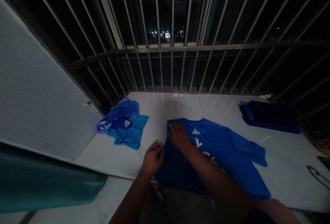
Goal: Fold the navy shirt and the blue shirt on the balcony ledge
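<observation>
A blue T-shirt (221, 138) with white print lies spread on the white ledge, its right sleeve stretched out and its lower edge near the ledge's front. My left hand (153, 158) is at the shirt's left edge, with fingers curled and pinched on the fabric. Further up, my right hand (178, 135) rests on the shirt near its upper left corner, fingers bent over the cloth; whether they grip it is hard to tell. My right forearm crosses over the shirt and hides part of the print.
A crumpled pile of blue clothes (126, 122) lies on the ledge (157, 105) at the left. Dark folded clothes (270, 115) are stacked at the right. Metal bars (177, 48) stand behind the ledge. A teal cloth (46, 179) hangs at the lower left.
</observation>
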Motion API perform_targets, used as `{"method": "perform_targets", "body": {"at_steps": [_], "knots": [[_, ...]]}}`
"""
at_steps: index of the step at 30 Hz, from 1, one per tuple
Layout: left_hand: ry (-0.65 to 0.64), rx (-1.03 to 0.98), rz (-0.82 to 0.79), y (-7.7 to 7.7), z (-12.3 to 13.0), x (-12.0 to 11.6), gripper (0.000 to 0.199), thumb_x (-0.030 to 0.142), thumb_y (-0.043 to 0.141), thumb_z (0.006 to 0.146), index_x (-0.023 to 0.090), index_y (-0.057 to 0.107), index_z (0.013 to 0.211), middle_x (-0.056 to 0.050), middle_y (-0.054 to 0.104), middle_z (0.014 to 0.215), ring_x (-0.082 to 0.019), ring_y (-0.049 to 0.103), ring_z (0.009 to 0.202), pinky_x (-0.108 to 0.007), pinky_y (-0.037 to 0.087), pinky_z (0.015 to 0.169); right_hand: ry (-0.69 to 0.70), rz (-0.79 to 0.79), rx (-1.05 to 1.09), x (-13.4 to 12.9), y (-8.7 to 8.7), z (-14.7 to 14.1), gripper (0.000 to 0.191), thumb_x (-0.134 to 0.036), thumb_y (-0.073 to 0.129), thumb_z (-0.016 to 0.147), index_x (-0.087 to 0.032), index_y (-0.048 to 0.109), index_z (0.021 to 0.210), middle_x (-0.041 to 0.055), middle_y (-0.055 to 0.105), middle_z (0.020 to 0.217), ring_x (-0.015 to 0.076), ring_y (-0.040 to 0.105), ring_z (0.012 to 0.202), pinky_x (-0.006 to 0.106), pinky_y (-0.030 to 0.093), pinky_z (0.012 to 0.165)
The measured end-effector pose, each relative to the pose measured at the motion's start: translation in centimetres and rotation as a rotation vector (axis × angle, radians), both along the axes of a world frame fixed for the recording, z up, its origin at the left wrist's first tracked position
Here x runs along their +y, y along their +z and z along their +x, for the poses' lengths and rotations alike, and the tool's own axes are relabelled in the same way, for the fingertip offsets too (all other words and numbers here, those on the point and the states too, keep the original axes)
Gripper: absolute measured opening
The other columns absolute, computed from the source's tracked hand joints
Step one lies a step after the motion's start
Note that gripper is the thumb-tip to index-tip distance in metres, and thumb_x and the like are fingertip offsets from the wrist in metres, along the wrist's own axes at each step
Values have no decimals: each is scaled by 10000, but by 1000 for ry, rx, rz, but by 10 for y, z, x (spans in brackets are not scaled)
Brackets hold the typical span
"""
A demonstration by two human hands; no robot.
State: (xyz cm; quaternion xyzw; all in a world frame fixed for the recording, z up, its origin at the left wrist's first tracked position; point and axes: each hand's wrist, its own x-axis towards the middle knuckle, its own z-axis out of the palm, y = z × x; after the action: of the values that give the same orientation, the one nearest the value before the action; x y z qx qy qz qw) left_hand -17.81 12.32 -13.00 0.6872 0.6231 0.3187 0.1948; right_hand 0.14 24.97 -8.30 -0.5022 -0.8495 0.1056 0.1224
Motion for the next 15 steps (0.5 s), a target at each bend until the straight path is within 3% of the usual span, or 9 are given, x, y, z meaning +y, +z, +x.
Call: {"method": "perform_targets", "body": {"at_steps": [4,7,10,13,15], "knots": [[26,-3,29,-3,-1,0,282,332,554,1066,263,776,907,-77,737,987,-238,755,916,-367,598,838,86,-17,2,-75,-25,29,589,-458,578,1114,-234,564,1659,157,461,1773,384,399,1645,616,310,1346],[147,-45,68,0,1,11,336,333,506,1082,251,765,885,-85,741,978,-249,754,921,-390,616,860,44,-54,2,-105,-42,60,631,-484,568,1111,-265,519,1701,128,417,1804,381,347,1683,666,254,1368],[184,-11,155,5,16,37,361,310,433,1107,242,784,1059,-116,772,1088,-280,756,1054,-458,620,1005,-57,-62,-3,-107,-44,98,605,-461,524,1124,-263,527,1696,121,426,1799,365,327,1697,659,232,1379],[20,92,191,5,45,73,388,296,443,1106,212,735,1347,-145,760,1377,-301,698,1338,-519,534,1209,-188,-50,-26,-91,-35,145,578,-432,466,1136,-239,547,1675,128,443,1790,359,336,1693,647,231,1379],[-20,165,136,0,62,95,462,321,482,1095,151,665,1484,-187,662,1583,-326,602,1507,-546,455,1294,-285,-39,-49,-78,-28,183,577,-434,434,1140,-230,548,1667,130,456,1783,354,349,1685,622,248,1376]]}}
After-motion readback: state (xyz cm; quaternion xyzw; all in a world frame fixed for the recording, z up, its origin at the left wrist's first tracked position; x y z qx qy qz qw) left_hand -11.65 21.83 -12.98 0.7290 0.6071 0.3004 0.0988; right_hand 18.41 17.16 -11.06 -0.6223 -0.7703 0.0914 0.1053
